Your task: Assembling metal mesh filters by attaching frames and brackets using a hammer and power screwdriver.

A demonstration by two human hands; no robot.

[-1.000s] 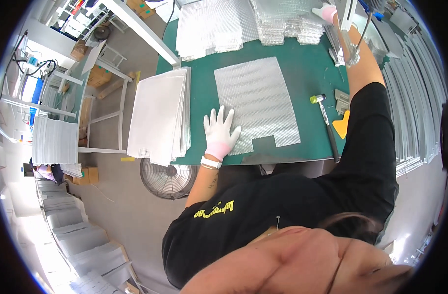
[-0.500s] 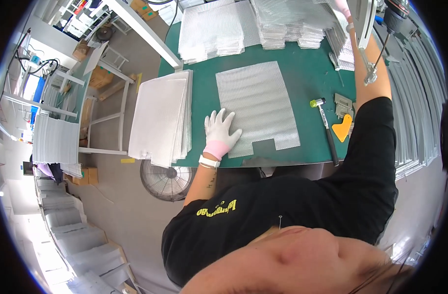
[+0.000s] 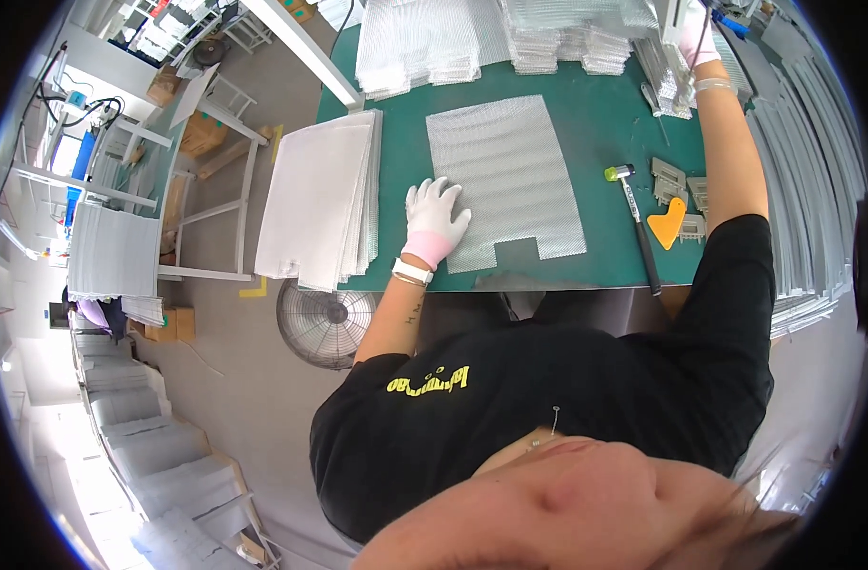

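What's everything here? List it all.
Flat-topped workbench: one, green, centre
Notched mesh sheet: one, silver, mid-bench
Stacked notched flat sheets: one pile, white, bench left
Stacked mesh sheets: several piles, silver, bench far side
Long-handled hammer: one, black handle, yellow-green tip, bench right
Flared flat scraper: one, yellow, beside hammer
Slotted plates: several, grey, around scraper
Round wire-guarded fan: one, grey, floor, left of centre
Box-shaped cartons: several, brown, left
Long stacked sheets: many, grey, right
Short-sleeved shirt: one, black, foreground
Left hand: one, white glove, pink cuff, over mesh sheet's left edge
Right hand: one, pinkish glove, top right, partly hidden
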